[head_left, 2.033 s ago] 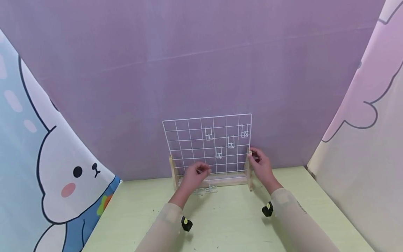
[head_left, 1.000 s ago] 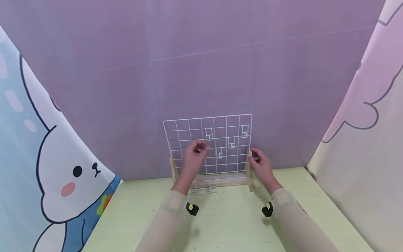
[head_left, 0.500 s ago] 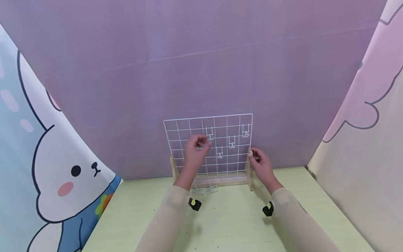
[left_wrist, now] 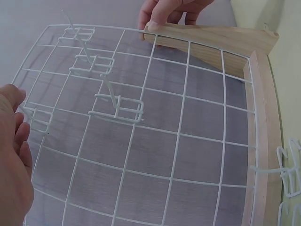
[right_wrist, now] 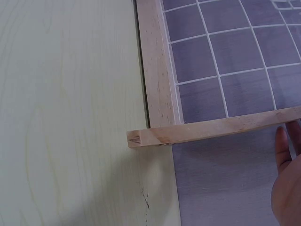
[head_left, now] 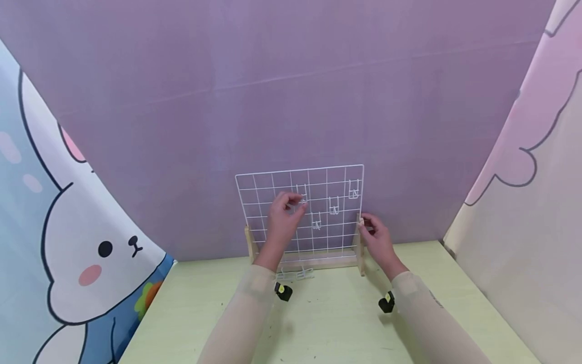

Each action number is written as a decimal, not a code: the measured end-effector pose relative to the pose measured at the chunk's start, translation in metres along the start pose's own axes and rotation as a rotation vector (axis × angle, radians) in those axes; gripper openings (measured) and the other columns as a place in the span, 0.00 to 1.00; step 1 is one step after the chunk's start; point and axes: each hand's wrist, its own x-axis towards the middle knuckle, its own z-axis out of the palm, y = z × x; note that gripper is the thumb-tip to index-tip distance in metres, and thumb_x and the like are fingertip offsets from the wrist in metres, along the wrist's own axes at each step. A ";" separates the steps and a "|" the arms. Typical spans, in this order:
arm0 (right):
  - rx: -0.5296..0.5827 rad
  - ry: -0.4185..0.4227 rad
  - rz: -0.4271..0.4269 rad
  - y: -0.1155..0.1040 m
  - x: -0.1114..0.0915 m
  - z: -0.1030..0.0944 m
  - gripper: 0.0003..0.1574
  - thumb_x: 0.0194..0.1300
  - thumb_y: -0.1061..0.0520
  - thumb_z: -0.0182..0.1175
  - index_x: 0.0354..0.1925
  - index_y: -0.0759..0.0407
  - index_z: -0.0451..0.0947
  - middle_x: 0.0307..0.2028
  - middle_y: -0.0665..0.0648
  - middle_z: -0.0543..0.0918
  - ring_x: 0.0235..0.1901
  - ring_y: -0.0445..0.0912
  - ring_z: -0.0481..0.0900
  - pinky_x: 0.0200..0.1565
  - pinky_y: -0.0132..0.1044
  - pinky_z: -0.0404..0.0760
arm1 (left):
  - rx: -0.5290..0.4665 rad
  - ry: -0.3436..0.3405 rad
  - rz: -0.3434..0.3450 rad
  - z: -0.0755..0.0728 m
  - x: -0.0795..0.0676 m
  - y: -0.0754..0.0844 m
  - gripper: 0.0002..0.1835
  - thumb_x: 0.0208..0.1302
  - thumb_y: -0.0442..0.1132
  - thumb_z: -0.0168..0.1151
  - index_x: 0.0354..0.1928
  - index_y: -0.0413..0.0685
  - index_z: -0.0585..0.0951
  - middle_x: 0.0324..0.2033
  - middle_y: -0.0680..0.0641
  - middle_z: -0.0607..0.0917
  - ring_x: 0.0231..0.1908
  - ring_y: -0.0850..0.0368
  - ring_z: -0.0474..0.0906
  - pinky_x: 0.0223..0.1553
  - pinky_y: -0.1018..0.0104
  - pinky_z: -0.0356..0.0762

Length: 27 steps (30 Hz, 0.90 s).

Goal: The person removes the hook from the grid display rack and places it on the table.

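A white wire grid panel (head_left: 299,170) stands upright in a wooden stand (head_left: 323,262), with several white wire hooks hung on its squares. My left hand (head_left: 285,217) is up at the panel's front and pinches the prong of one hook (left_wrist: 41,118) between thumb and fingers; that hook sits on the grid wires. Three other hooks, such as the middle one (left_wrist: 117,109), hang to its right in the head view. With thumb and fingers, my right hand (head_left: 378,241) grips the top of the stand's right wooden side post (left_wrist: 202,40). The right fingertips are partly hidden in the right wrist view.
Loose white wire hooks (head_left: 304,273) lie on the pale table (head_left: 336,318) in front of the stand. A purple backdrop (head_left: 291,101) rises close behind the panel. Printed cloth with a rabbit (head_left: 86,242) hangs at the left, and another printed cloth (head_left: 523,242) at the right.
My left hand has risen from low in front of the panel to the upper left hook and now pinches it. The right hand keeps its grip on the side post.
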 end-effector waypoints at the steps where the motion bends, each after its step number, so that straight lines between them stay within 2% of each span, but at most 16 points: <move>1: -0.001 -0.002 -0.001 0.000 0.000 0.000 0.21 0.81 0.67 0.61 0.67 0.74 0.77 0.56 0.75 0.83 0.47 0.43 0.81 0.44 0.24 0.82 | 0.002 0.000 0.000 0.000 0.001 -0.001 0.13 0.68 0.34 0.79 0.51 0.39 0.88 0.46 0.49 0.87 0.47 0.52 0.82 0.50 0.57 0.81; 4: -0.010 -0.006 -0.004 0.006 0.002 0.000 0.21 0.81 0.68 0.61 0.67 0.74 0.77 0.56 0.76 0.83 0.48 0.51 0.81 0.43 0.25 0.83 | 0.017 0.000 0.006 0.001 0.002 -0.002 0.12 0.68 0.34 0.79 0.50 0.42 0.89 0.46 0.50 0.86 0.47 0.52 0.82 0.50 0.57 0.82; 7: -0.010 0.001 -0.001 0.021 0.005 0.001 0.21 0.82 0.68 0.60 0.68 0.74 0.76 0.56 0.77 0.83 0.50 0.60 0.80 0.43 0.25 0.82 | 0.038 -0.002 0.004 0.002 0.003 -0.003 0.12 0.68 0.34 0.79 0.50 0.44 0.89 0.46 0.51 0.86 0.48 0.53 0.82 0.51 0.57 0.82; 10: -0.012 0.013 -0.005 0.035 0.008 0.002 0.22 0.82 0.67 0.60 0.69 0.72 0.76 0.57 0.77 0.83 0.52 0.65 0.79 0.43 0.24 0.81 | 0.047 -0.004 -0.004 0.002 0.003 -0.003 0.11 0.68 0.34 0.79 0.50 0.45 0.89 0.46 0.52 0.86 0.48 0.54 0.82 0.51 0.57 0.83; 18: -0.027 0.020 0.020 0.044 0.008 -0.001 0.21 0.83 0.62 0.62 0.69 0.63 0.79 0.57 0.67 0.84 0.52 0.55 0.81 0.46 0.25 0.82 | 0.035 -0.005 -0.011 0.002 0.003 0.000 0.08 0.70 0.36 0.78 0.47 0.47 0.89 0.44 0.52 0.86 0.45 0.54 0.82 0.49 0.60 0.83; 27: -0.038 0.018 0.031 0.042 0.008 0.000 0.21 0.83 0.62 0.62 0.70 0.63 0.78 0.57 0.68 0.84 0.51 0.52 0.81 0.47 0.26 0.83 | 0.029 0.009 0.022 0.003 0.002 -0.003 0.07 0.70 0.36 0.78 0.46 0.46 0.90 0.43 0.53 0.87 0.44 0.55 0.82 0.47 0.60 0.84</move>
